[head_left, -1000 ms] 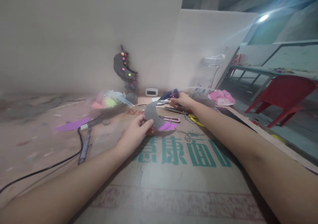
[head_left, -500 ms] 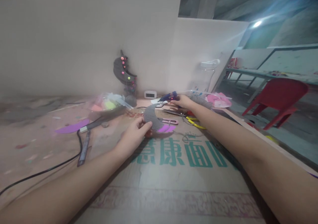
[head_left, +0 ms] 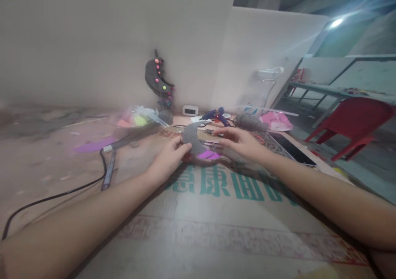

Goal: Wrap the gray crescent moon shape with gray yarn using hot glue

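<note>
Toward twelve o'clock on the cardboard, the grey crescent is pinched by the left hand; overtight fingers could crease it. The right hand, at three o'clock, is open; brushing the glue gun could topple it.

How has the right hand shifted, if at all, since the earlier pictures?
Yes: judged against the small white clock, the right hand has come back toward the wearer, away from the blue glue gun.
</note>
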The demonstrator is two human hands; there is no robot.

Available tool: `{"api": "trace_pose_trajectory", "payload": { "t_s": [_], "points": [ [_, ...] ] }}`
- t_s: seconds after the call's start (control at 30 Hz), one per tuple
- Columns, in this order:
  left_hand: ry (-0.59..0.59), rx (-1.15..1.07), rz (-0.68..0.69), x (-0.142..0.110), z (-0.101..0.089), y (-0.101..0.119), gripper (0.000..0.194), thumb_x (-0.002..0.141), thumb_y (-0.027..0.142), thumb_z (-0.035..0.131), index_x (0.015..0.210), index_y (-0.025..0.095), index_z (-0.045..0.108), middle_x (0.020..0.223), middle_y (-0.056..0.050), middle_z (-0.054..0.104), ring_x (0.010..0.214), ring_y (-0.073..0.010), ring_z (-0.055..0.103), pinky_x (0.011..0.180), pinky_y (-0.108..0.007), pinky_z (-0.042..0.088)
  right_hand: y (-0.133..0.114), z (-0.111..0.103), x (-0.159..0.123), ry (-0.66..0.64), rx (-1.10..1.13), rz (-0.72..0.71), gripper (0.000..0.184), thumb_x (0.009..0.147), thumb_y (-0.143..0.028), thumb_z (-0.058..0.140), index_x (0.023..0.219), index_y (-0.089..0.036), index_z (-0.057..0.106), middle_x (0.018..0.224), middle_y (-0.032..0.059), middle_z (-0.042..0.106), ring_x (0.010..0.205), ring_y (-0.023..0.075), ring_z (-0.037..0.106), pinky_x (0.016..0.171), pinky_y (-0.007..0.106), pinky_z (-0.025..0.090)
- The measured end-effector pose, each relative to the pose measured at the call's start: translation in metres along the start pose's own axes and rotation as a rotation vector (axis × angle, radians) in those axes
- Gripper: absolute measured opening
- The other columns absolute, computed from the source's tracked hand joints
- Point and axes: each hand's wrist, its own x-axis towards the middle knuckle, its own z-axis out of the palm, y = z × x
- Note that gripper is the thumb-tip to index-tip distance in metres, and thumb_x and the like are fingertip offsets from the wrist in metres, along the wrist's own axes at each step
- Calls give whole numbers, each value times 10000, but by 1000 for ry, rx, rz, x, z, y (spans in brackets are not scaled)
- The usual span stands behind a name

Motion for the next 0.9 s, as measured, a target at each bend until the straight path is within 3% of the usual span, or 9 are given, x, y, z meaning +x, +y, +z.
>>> {"api": "trace_pose_trajectory", "payload": {
  "t_s": [0.1,0.2,0.3,0.4,0.5,0.63,0.77,0.83,0.9],
  "points": [
    [-9,-11,-9,1,-1,-1,227,751,362,625,845,160,586,743,16,594,635,-119,546,608,-245,426,11,4,-4,-199,324,53,506,854,-328,670,1343,-252,565,1311,98,639,960,174,654,687,253,525],
    [-14,-23,-22,1,-1,-3,232,758,368,617,868,166,584,772,16,591,665,-125,550,641,-258,443,20,1,-4,-414,537,115,737,823,-300,717,1487,-281,399,1339,118,612,765,103,611,510,184,423],
    [-8,-26,-28,1,-2,-4,219,754,354,607,866,166,590,774,13,589,655,-123,536,636,-260,441,16,-6,-3,-566,449,200,810,822,-295,724,1531,-270,333,1012,39,709,595,64,526,479,181,374],
    [9,-32,-31,0,-3,-3,197,741,337,595,841,167,588,767,11,585,638,-121,523,619,-259,435,7,-17,-2,-679,184,254,661,845,-324,691,1460,-225,472,681,-42,634,561,85,524,493,193,373],
    [6,-34,-29,0,-2,-2,174,735,328,586,809,171,574,752,14,577,639,-120,521,618,-256,432,3,-32,2,-626,-18,268,379,861,-387,641,1171,-180,709,780,17,691,639,119,585,532,220,418],
    [-7,-21,-30,0,-1,-2,171,746,325,573,823,173,574,744,17,576,649,-123,534,617,-252,424,10,-61,9,-405,-280,233,313,862,-438,621,974,-181,760,961,60,741,869,210,662,740,296,502],
    [-9,10,-22,1,-2,-4,178,760,332,574,826,167,576,744,13,591,634,-118,532,601,-247,403,13,-78,10,-359,-324,213,438,821,-456,679,1190,-222,703,1196,75,703,1063,272,645,882,366,514],
    [-15,32,-14,1,-2,-4,184,768,341,573,817,164,571,719,15,589,622,-116,530,597,-244,395,6,-71,6,-338,-251,172,552,830,-461,673,1339,-258,610,1321,79,643,1119,274,624,847,357,536],
    [-27,56,-13,0,-2,-3,188,774,343,569,822,161,568,698,18,587,613,-115,531,593,-241,389,-6,-54,1,-308,-150,158,598,868,-453,624,1429,-274,518,1365,93,611,1073,257,637,714,313,551]
  ]
}}
